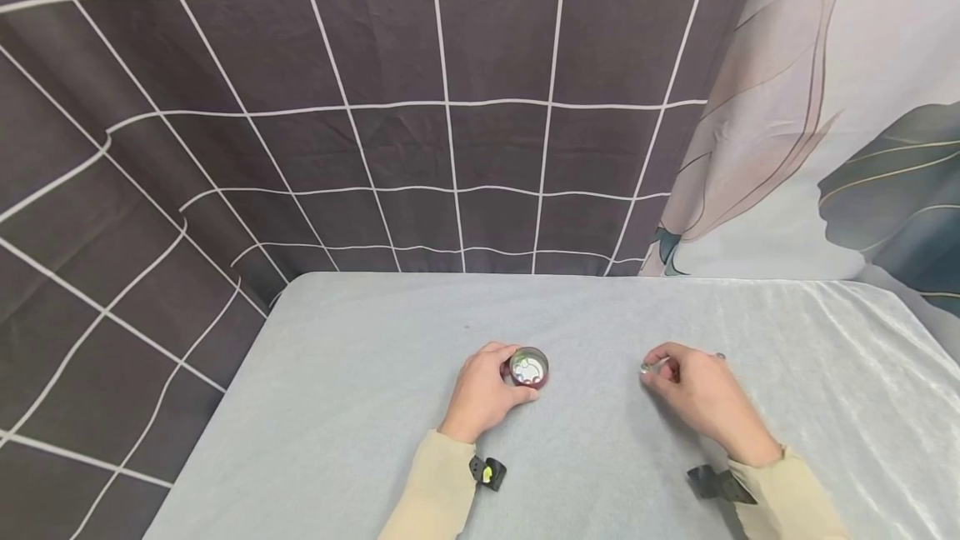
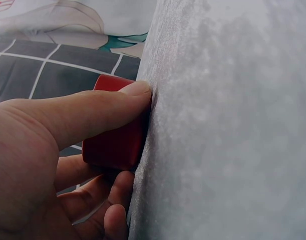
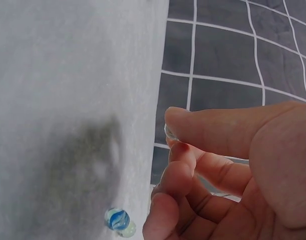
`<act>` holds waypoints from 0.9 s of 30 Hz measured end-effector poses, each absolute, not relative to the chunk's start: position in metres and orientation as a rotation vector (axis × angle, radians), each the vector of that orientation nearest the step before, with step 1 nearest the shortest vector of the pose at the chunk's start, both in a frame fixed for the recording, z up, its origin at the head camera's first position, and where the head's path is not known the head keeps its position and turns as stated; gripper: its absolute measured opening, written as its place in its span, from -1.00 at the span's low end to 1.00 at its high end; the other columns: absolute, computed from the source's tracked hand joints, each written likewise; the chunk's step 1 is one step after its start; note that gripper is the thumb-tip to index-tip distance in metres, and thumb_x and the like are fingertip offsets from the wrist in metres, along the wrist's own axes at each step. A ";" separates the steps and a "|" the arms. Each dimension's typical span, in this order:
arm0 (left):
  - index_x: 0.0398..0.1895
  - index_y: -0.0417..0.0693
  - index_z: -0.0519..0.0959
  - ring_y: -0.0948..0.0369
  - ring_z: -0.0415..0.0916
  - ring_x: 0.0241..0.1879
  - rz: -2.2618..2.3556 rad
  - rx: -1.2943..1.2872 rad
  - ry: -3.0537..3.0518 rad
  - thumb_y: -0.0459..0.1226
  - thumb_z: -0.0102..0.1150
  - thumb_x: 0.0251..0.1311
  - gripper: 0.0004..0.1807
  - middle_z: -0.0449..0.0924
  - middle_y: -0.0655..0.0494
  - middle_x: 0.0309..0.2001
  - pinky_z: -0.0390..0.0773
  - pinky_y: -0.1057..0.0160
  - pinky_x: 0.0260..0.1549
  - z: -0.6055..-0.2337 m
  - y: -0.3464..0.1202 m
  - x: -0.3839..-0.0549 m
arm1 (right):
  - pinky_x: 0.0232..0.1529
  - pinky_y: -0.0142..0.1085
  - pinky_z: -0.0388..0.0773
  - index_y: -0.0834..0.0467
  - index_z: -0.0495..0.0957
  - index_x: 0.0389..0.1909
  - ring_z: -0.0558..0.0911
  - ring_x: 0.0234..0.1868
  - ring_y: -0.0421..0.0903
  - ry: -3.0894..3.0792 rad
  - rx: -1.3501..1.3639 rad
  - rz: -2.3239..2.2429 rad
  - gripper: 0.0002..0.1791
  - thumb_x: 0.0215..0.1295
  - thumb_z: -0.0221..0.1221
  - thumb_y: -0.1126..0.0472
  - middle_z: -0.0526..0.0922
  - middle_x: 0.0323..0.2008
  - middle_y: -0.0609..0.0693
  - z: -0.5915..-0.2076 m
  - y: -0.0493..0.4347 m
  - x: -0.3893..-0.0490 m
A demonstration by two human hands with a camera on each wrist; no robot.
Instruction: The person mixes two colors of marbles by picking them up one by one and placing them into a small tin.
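A small round red tin (image 1: 528, 367) stands on the cloth, its open top showing several marbles on a pale bottom. My left hand (image 1: 483, 394) grips it from the left side, thumb at the near edge. The left wrist view has the thumb lying across the tin's red wall (image 2: 115, 142). Off to the right, my right hand (image 1: 701, 390) pinches a clear glass marble (image 1: 645, 367) between thumb and finger, above the cloth. Thumb and finger hide most of that marble (image 3: 169, 131) in the right wrist view.
A blue-swirled marble (image 3: 117, 219) and a pale clear marble (image 3: 126, 230) lie together on the cloth near the right hand. The table (image 1: 360, 340) is covered in light grey velvety cloth. Behind it hang a dark checked curtain (image 1: 390, 148) and a leaf-patterned one (image 1: 787, 182).
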State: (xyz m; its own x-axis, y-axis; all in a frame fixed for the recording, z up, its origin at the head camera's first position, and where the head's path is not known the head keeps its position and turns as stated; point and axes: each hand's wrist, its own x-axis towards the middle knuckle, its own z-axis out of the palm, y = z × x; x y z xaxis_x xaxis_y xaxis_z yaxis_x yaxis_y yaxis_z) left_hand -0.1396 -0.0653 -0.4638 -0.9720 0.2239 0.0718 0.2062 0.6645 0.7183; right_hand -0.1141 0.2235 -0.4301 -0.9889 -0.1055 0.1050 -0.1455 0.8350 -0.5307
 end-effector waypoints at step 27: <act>0.05 -0.11 0.68 0.23 0.52 -0.19 1.202 0.369 2.856 -0.23 0.63 -0.13 -0.42 0.63 0.12 -0.09 0.52 0.15 -0.11 -0.464 -0.066 -0.139 | -0.52 -0.35 0.34 0.14 0.65 -0.25 0.39 -0.58 -0.25 -2.898 0.191 1.035 -0.88 0.22 0.36 0.24 0.49 -0.59 -0.18 -0.428 0.193 -0.122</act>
